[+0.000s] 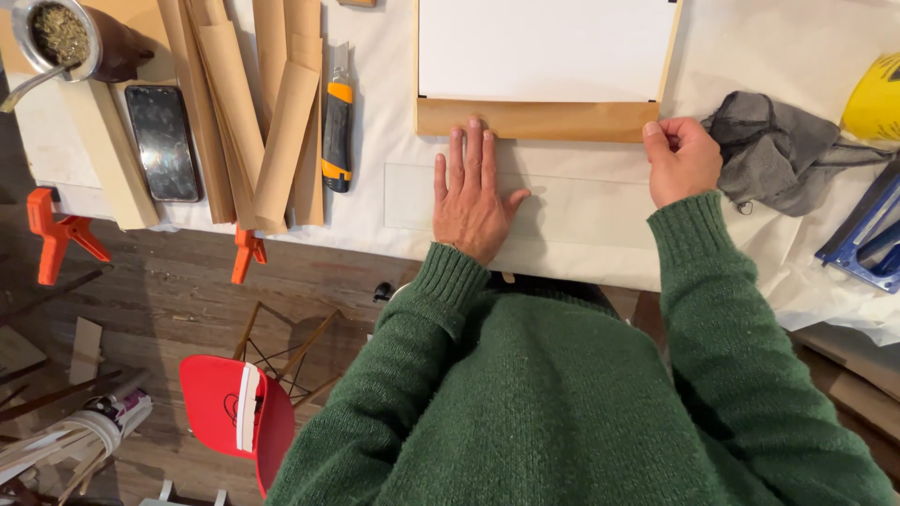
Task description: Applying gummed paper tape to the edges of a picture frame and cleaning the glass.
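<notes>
We keep the left hand [472, 190] flat, fingers spread, on the white covered table [581, 234], its fingertips touching the near edge of the wooden frame [534, 120]. Press evenly so the frame does not slide. Our right hand [682, 159] is closed, pinching the frame's right corner. The white panel [544, 47] sits inside, farther away.

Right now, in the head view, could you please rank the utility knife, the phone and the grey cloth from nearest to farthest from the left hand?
From the left hand, flat on the table by the wooden frame:
1. Utility knife, just to its left.
2. Grey cloth, off to the right, beyond the right hand.
3. Phone, far left, past the kraft paper strips.
</notes>
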